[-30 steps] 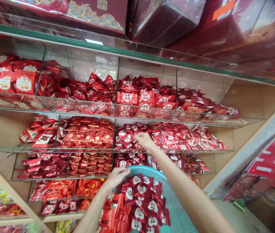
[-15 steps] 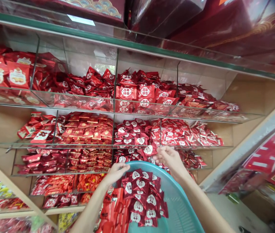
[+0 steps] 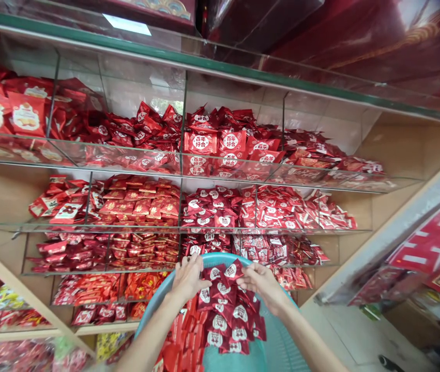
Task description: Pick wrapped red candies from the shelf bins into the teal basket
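A turquoise plastic basket (image 3: 282,330) sits in front of me, below the shelves. In it, dark red candy packets (image 3: 220,323) with white heart-like labels lie overlapping in a pile, beside brighter red packets (image 3: 183,336) on the left. My right hand (image 3: 261,285) pinches one dark red candy packet (image 3: 234,269) at its right edge, over the far end of the pile. At the basket's far left rim is my left hand (image 3: 187,276), its fingers apart and its thumb reaching toward the pile. No packet shows in it.
Glass-fronted shelves (image 3: 138,229) rise ahead, divided into compartments of red packets. A green-edged glass shelf (image 3: 220,72) with large dark red boxes (image 3: 266,26) is overhead. A slanted wooden panel (image 3: 29,299) stands at lower left; red packaging (image 3: 433,237) hangs at right.
My right hand has brought the dark red packet from the shelf front down and left over the basket's pile. My left thumb has spread away from the rim toward the packets.
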`<state>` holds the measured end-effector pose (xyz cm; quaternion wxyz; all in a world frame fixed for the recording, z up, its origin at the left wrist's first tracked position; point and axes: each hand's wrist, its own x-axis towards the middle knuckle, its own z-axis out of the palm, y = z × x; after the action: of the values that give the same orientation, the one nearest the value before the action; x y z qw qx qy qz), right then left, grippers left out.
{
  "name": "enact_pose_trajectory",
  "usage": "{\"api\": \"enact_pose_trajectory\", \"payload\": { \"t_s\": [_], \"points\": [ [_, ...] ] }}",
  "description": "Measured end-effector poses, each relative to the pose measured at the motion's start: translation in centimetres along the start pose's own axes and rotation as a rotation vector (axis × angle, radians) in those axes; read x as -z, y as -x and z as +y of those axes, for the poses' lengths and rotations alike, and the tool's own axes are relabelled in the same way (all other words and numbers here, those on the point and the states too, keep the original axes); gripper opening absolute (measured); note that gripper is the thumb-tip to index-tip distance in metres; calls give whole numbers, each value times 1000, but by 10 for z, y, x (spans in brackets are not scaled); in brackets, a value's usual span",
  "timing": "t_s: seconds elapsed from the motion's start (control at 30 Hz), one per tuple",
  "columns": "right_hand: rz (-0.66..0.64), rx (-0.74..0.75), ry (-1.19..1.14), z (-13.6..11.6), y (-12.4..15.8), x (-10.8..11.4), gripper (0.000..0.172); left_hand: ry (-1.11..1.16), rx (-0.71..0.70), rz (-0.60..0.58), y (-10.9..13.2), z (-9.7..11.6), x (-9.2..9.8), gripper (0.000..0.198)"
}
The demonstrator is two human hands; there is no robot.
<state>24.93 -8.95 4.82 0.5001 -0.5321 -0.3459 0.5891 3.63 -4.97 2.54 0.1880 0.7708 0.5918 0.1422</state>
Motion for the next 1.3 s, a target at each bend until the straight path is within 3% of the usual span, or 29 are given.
{"api": "enact_pose_trajectory", "payload": {
  "t_s": [0.2,0.5,0.77,0.93,1.3],
  "points": [
    [-34,-61,3,7,4,0,28,-38,-27,42,0,0,-4,30],
    [-107,-148,-69,23,10,-7,30,43,-33,49,-1,0,7,27],
    [-166,-43,-107,22,11,-9,28,307,-83,-9,-4,-5,11,43],
    [-196,-21,-102,24,11,-14,29,500,-133,-49,-11,-14,11,38],
    [-181,-27,-41,30,7,-21,33,549,-162,-77,-11,-15,13,32]
  ]
}}
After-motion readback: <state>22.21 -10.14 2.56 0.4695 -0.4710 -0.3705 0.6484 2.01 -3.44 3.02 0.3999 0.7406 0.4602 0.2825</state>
